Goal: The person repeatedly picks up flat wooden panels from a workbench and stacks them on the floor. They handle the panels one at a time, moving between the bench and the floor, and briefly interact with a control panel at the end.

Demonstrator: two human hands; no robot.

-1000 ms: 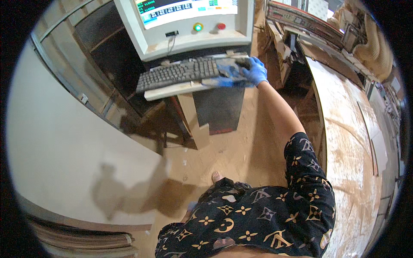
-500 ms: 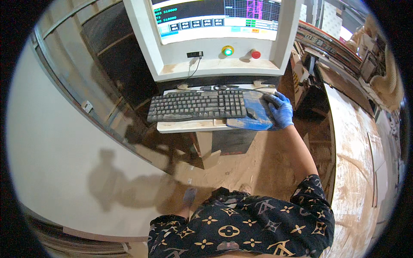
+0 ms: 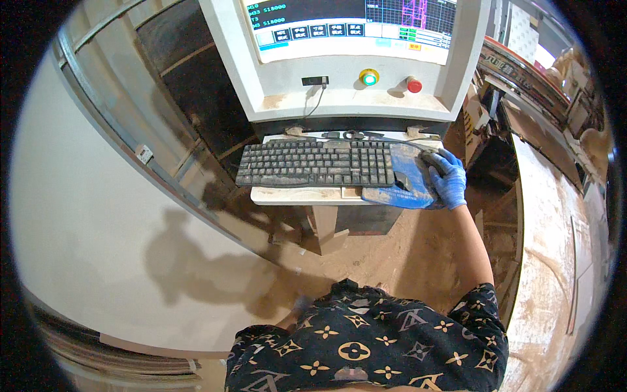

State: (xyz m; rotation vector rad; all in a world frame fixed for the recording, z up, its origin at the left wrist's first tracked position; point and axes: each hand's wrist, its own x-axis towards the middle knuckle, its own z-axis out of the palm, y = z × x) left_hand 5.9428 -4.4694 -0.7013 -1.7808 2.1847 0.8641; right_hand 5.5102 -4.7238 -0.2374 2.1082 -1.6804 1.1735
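Observation:
My right hand point(image 3: 449, 179), in a blue work glove, rests over a dark computer mouse point(image 3: 428, 159), its fingers curved around it. Under them lies a blue mouse pad point(image 3: 405, 196) with a wrist rest, dusty and worn. To the left of the pad sits a dusty black keyboard point(image 3: 313, 163) on a white pull-out shelf point(image 3: 294, 196). Low beside my patterned shirt, my left hand point(image 3: 300, 304) shows only as a small blurred patch, its fingers hidden.
Above the shelf stands a control cabinet with a lit screen point(image 3: 346, 29), a glowing green button point(image 3: 369, 78) and a red knob point(image 3: 414, 84). A large white panel point(image 3: 98, 215) lies left. On the right is a dusty, pale worktable point(image 3: 542, 261). Sawdust covers the floor point(image 3: 366, 261).
The whole view has shifted, so cabinet and keyboard appear farther right. My right hand stays on the mouse. My left hand is more hidden beside the shirt.

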